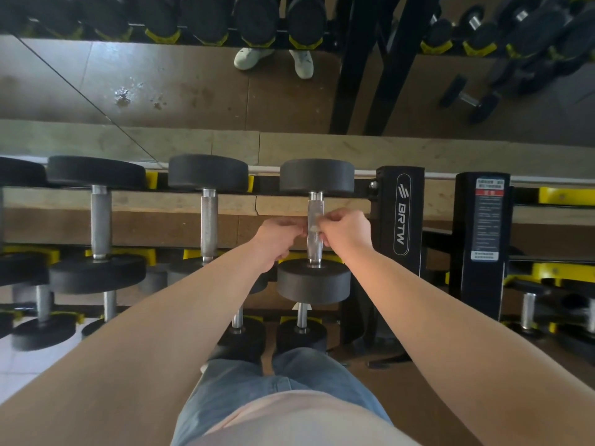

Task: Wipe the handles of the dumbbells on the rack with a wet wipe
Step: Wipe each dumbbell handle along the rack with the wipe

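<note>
knurled metal handle (314, 214), matt black rubber heads (314, 280), glossy rack post (401, 214)

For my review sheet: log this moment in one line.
left hand: pinches wipe | right hand: pinches wipe | target: rightmost upper dumbbell handle

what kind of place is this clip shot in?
Most likely a gym weight area: rows of dumbbells on a black-and-yellow rack, with a wall mirror behind it reflecting more dumbbells and the person's shoes.

**Black, silver, yellow**

Dumbbells (314, 281) have matte black heads and silver handles (208, 220) with a fine cross-hatched texture. The rack (401, 188) is black with yellow cradles (151, 180) and white lettering (400, 225). The person wears blue jeans (289, 375) and a pale pink top (306, 420).
</note>
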Motion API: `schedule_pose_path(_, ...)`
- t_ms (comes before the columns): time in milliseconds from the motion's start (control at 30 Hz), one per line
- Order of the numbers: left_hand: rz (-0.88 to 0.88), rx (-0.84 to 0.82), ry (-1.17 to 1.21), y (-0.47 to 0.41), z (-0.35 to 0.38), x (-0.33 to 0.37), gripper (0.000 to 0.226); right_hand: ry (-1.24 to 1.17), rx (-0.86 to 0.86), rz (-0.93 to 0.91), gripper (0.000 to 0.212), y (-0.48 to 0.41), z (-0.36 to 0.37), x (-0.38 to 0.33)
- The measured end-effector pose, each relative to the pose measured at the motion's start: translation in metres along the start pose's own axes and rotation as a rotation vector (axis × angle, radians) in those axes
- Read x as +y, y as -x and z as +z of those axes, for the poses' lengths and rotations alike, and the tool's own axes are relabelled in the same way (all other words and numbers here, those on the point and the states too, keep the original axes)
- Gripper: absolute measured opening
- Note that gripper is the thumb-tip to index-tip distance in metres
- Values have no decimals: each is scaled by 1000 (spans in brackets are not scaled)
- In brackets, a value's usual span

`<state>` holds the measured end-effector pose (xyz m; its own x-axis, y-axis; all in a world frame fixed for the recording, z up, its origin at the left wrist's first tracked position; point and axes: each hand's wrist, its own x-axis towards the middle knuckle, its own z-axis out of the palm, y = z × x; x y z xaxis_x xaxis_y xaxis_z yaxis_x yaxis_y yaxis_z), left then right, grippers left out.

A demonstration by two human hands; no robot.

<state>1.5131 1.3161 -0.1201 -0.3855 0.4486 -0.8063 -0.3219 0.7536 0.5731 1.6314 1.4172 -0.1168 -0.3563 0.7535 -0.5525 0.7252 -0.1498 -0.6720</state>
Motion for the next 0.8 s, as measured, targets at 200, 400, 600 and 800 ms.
schedule_pose_path(200, 21, -28, -62, 4, 1, -5, 19, 387, -160, -228, 10, 23, -5, 33)
schedule_pose_path(400, 1, -22, -36, 5, 0, -5, 16, 252, -103, -260, 7, 9, -13, 24)
schedule_pose_path(600, 24, 18, -6, 6, 4, -2, 15, 171, -32, -364, 22, -3, -11, -2)
schedule_pose_path(800, 161, 23, -23, 6, 8, 4, 23, 295, -82, -430, 34, 12, -13, 17)
